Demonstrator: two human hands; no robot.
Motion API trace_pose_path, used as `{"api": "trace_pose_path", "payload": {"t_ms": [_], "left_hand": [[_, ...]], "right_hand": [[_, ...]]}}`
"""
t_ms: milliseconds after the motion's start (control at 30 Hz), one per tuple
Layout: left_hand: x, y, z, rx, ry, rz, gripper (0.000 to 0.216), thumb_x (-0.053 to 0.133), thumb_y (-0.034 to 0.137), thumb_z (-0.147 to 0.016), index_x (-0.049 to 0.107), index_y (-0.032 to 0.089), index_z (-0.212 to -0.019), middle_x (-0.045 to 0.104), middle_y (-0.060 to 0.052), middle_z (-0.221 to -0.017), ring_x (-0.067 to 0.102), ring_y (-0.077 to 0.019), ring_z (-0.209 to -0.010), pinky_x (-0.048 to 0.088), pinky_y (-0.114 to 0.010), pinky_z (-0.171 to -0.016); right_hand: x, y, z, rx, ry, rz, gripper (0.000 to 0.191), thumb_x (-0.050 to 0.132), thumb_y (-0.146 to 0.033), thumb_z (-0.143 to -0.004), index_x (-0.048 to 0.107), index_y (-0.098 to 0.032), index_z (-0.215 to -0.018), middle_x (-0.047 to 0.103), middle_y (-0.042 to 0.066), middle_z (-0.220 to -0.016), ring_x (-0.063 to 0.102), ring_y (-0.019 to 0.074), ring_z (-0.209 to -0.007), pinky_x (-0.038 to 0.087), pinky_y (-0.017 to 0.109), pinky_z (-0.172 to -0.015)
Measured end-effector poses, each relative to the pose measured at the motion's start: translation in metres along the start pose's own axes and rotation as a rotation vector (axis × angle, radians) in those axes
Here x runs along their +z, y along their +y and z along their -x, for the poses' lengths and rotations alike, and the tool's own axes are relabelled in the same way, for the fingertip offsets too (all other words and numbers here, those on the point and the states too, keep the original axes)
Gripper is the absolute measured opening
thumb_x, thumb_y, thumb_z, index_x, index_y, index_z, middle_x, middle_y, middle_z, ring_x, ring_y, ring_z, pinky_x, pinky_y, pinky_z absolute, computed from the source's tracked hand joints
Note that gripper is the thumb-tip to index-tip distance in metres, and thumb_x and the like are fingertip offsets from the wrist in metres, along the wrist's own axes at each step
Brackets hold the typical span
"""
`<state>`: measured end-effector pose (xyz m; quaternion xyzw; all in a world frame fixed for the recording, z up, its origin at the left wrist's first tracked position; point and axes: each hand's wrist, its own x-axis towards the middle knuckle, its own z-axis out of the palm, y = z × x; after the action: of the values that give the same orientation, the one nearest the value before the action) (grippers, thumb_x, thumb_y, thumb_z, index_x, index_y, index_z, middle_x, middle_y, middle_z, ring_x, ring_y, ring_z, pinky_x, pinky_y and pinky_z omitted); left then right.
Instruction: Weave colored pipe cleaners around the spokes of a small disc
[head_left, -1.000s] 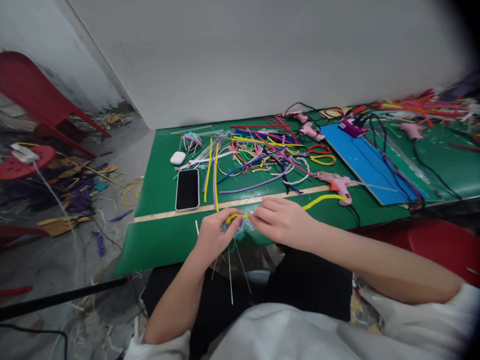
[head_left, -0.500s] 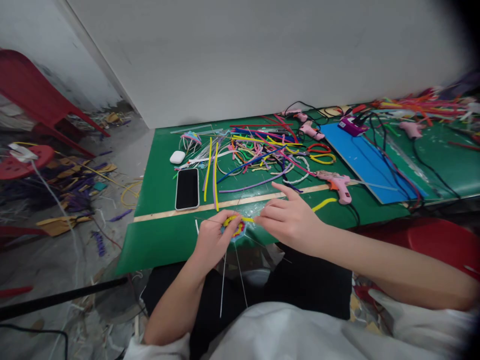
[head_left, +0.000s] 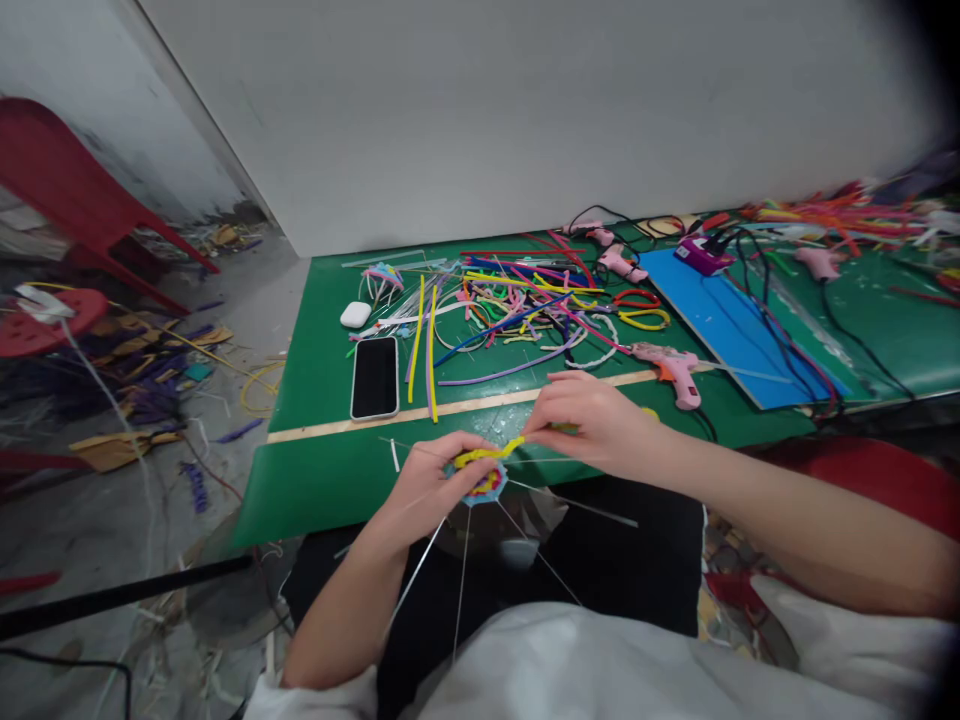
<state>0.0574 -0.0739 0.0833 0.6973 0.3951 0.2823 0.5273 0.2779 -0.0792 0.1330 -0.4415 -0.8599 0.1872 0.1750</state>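
At the near edge of the green table, my left hand is closed around a small round woven piece of blue, red and yellow strands. Several thin wire spokes fan out from it toward my lap. My right hand is closed in a pinch on a yellow pipe cleaner that runs from the woven piece up to its fingers. The two hands are a few centimetres apart.
A black phone and a white earbud case lie at the left. A tangle of coloured pipe cleaners fills the middle. A pink glue gun, a blue board and cables lie right. Red chairs and litter are on the floor at the left.
My right hand has drawn the yellow pipe cleaner up and to the right, closing its fingers. The woven piece has turned, and its wire spokes now spread wider over my lap.
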Motion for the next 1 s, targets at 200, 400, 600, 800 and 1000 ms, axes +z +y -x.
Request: {"api": "trace_pose_path", "payload": {"t_ms": [200, 400, 600, 800, 1000], "left_hand": [[0.002, -0.003, -0.003, -0.001, -0.125, 0.009, 0.021, 0.057, 0.034, -0.08, 0.064, 0.016, -0.09, 0.067, -0.002, -0.08, 0.062, -0.0131, -0.072, 0.049, -0.022, -0.067], [0.007, -0.004, -0.004, 0.263, -0.272, -0.413, 0.023, 0.048, 0.032, -0.086, 0.066, 0.019, -0.081, 0.069, -0.002, -0.076, 0.062, -0.0126, -0.071, 0.043, -0.02, -0.066], [0.016, -0.014, -0.01, 0.222, -0.139, -0.82, 0.023, 0.043, 0.029, -0.087, 0.063, 0.019, -0.08, 0.067, -0.004, -0.071, 0.061, -0.0161, -0.065, 0.037, -0.023, -0.056], [0.006, -0.021, -0.018, 0.087, 0.05, -0.67, 0.023, 0.045, 0.027, -0.086, 0.064, 0.019, -0.078, 0.067, -0.001, -0.067, 0.058, -0.013, -0.059, 0.037, -0.022, -0.056], [0.001, -0.03, -0.021, -0.014, 0.169, -0.306, 0.023, 0.051, 0.032, -0.08, 0.068, 0.018, -0.081, 0.066, 0.001, -0.064, 0.056, -0.0113, -0.054, 0.04, -0.021, -0.051]], "right_hand": [[-0.008, 0.003, -0.005, -0.017, 0.14, 0.035, 0.015, 0.054, -0.023, -0.084, 0.066, -0.016, -0.077, 0.063, 0.004, -0.073, 0.056, 0.0148, -0.072, 0.041, 0.028, -0.071], [-0.02, -0.003, -0.018, 0.056, -0.115, 0.038, 0.012, 0.055, -0.02, -0.082, 0.066, -0.017, -0.079, 0.062, 0.003, -0.079, 0.056, 0.0126, -0.07, 0.039, 0.023, -0.06], [-0.021, -0.025, -0.034, 0.042, -0.242, 0.213, 0.012, 0.054, -0.016, -0.077, 0.066, -0.018, -0.074, 0.062, 0.002, -0.076, 0.054, 0.0123, -0.066, 0.028, 0.023, -0.053], [-0.009, -0.034, -0.028, -0.062, -0.137, 0.467, 0.022, 0.05, -0.019, -0.083, 0.062, -0.016, -0.064, 0.059, 0.003, -0.064, 0.049, 0.0144, -0.065, 0.023, 0.029, -0.058], [-0.008, -0.028, -0.014, -0.281, 0.06, 0.622, 0.028, 0.043, -0.008, -0.086, 0.059, -0.018, -0.066, 0.058, 0.002, -0.063, 0.045, 0.015, -0.07, 0.028, 0.035, -0.079]]}}
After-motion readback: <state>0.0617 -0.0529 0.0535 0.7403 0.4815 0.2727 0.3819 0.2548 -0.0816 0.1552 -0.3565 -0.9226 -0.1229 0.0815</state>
